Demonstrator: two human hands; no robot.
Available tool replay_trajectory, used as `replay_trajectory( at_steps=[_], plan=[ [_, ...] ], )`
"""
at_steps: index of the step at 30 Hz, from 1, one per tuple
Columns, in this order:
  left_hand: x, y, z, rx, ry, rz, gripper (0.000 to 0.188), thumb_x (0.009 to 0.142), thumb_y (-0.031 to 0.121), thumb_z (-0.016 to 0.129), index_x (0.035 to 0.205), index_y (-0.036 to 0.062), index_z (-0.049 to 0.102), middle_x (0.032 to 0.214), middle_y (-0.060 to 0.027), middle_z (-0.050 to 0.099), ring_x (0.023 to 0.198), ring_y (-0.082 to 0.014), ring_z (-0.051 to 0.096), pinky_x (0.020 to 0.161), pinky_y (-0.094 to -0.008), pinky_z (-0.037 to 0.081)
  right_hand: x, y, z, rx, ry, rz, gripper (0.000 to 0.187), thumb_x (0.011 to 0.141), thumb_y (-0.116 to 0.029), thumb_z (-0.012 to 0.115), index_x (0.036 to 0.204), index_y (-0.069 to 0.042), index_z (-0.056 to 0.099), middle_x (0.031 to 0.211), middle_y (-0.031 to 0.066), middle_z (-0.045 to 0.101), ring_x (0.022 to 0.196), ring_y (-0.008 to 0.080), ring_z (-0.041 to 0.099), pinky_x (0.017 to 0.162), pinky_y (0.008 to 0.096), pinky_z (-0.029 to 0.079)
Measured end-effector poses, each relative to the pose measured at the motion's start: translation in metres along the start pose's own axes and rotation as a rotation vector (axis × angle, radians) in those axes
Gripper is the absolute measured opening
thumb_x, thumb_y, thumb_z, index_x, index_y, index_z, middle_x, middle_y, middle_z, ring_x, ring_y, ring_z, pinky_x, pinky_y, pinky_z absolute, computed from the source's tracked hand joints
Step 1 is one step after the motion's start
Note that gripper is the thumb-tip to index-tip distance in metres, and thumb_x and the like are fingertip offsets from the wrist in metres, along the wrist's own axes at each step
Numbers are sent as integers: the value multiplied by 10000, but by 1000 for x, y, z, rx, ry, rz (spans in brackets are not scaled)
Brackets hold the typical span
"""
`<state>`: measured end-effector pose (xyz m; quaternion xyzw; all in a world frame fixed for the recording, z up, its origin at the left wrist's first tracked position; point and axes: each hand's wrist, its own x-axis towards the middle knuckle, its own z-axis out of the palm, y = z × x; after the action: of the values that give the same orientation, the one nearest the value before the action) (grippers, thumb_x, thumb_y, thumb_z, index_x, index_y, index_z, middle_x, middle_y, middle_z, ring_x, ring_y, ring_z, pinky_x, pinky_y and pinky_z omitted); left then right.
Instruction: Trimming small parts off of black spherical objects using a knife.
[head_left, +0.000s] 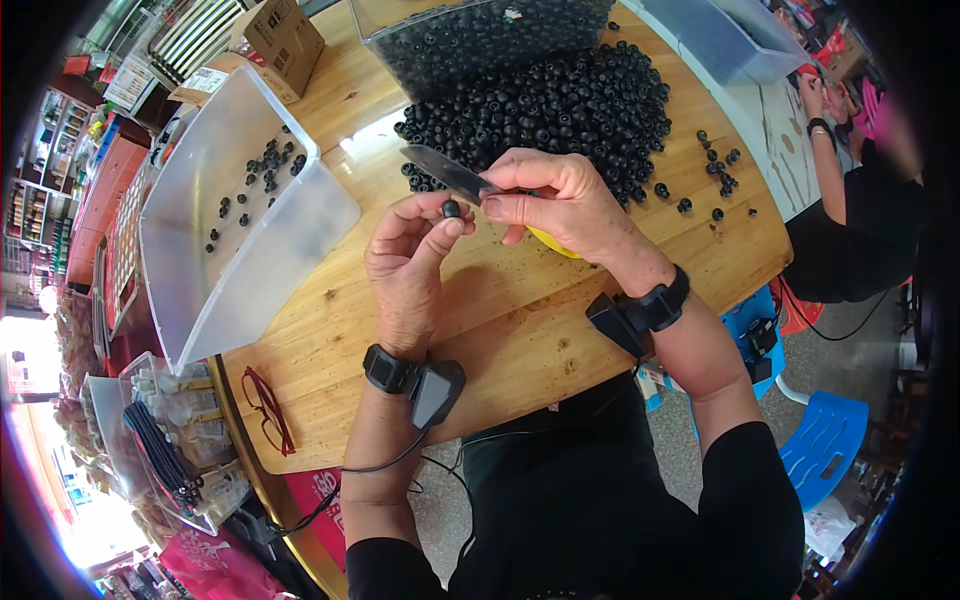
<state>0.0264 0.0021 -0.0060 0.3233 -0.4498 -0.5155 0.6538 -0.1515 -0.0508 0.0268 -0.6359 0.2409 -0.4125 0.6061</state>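
My left hand (408, 248) pinches one round black bead (450, 209) between thumb and fingertips, above the wooden table. Close beside it, my right hand (575, 205) grips a knife (447, 172) whose dark blade points left, just above the bead. The blade and the bead look apart, though I cannot tell for certain. Something yellow (553, 243) shows under my right palm; it may be the knife's handle, most of which the fingers hide. Just beyond both hands lies a large heap of black beads (560, 110).
A clear tub (425, 50) full of beads stands behind the heap. On the left is a translucent bin (225, 290) with scattered beads. Red glasses (266, 410) lie at the table's (500, 370) near left. Loose beads (718, 170) lie right, where another person's arm (825, 150) shows.
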Motion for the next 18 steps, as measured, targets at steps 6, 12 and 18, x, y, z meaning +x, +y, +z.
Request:
replay_trajectory(
  at_steps=[6,12,18],
  plan=[
    [1,-3,0,-37,-30,8,265,830,-89,590,1074,16,601,1008,-70,639,890,-143,604,846,-283,499,-2,-3,1,20,38,9,202,833,7,633,1034,3,659,982,37,595,841,111,610,614,224,559],
    [-3,-1,2,-64,-26,-56,271,835,-86,585,1086,15,601,1014,-69,637,883,-144,606,828,-272,495,-1,-1,3,-29,35,-46,194,863,-62,624,1047,-14,659,910,34,608,806,111,632,609,214,553],
    [-4,-4,5,-120,-11,-63,263,843,-75,584,1091,10,601,1001,-76,644,881,-147,612,825,-270,490,-3,0,5,-80,27,-69,196,859,-60,628,1048,-17,661,921,42,611,765,105,626,590,209,547]
  ],
)
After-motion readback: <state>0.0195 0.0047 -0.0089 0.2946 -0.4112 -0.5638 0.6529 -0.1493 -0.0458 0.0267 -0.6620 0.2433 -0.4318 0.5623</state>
